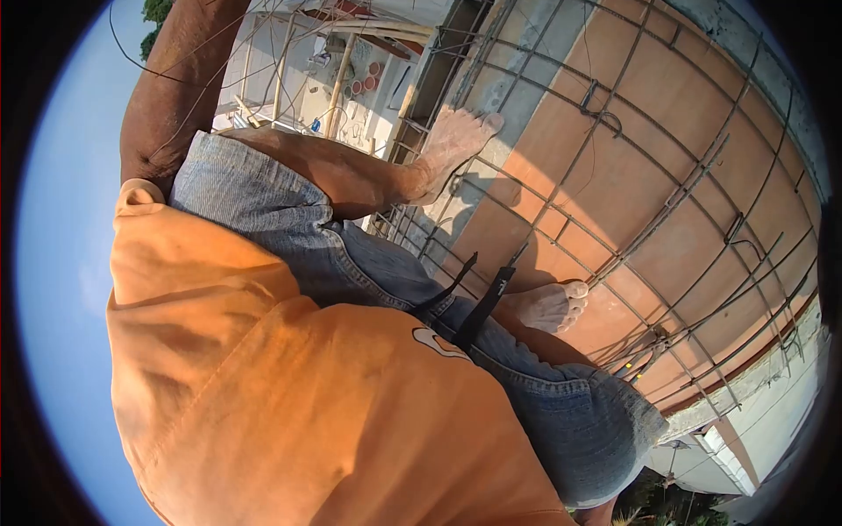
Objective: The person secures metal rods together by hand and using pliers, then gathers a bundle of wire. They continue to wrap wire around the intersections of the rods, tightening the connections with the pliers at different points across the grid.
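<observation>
Neither my left hand nor my right hand shows. One bare arm runs out of the top edge at the upper left, its hand out of frame, with thin bent wires beside it. I am in an orange shirt and denim shorts. My bare feet, one near the slab edge and one lower down, are on a grid of steel bars. A black strap hangs at my waist.
Reddish-brown panels lie under the bars. A dark hooked piece and a pincer-like tool rest on the grid. Beyond the edge, far below, are poles and several round reddish containers.
</observation>
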Available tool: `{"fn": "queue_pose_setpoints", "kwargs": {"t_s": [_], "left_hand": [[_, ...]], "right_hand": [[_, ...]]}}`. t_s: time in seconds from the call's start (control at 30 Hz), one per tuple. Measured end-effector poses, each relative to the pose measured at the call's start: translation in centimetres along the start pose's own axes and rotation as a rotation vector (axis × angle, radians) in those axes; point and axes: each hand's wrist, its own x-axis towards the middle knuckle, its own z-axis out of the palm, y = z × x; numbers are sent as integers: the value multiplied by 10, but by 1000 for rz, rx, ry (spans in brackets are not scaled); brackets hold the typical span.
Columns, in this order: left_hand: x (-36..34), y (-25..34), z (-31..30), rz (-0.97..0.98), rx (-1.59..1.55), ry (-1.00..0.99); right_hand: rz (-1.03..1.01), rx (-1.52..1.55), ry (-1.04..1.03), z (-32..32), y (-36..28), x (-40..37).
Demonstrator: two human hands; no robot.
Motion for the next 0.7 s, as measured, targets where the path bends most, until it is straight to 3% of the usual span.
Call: {"fn": "queue_pose_setpoints", "kwargs": {"t_s": [0.17, 0.23, 0.27, 0.33, 0.4, 0.47, 0.57, 0.63, 0.7], "left_hand": [[5, -7, -38, -68, -95, 31], [5, -6, -46, -82, -119, 36], [6, -4, -47, -93, -125, 37], [5, 0, -50, -117, -130, 36], [1, 4, -49, -148, -133, 27], [-1, 8, -50, -171, -137, 13], [0, 15, -53, -217, -167, -10], [-8, 20, -46, -226, -148, -39], [-9, 26, -39, -250, -148, -73]], "right_hand": [[85, -62, 8, -58, 4, -84], [-8, -135, 40, -70, -23, -97], [-318, -54, 126, -76, -26, -86], [-426, -303, 227, -43, -88, -97], [-657, -226, 165, -46, -107, -67], [-607, -321, 58, -11, -158, -73], [-528, -631, 22, 49, -209, -63], [-506, -911, -107, 101, -232, -52], [-590, -1136, -188, 148, -258, -33]]}}
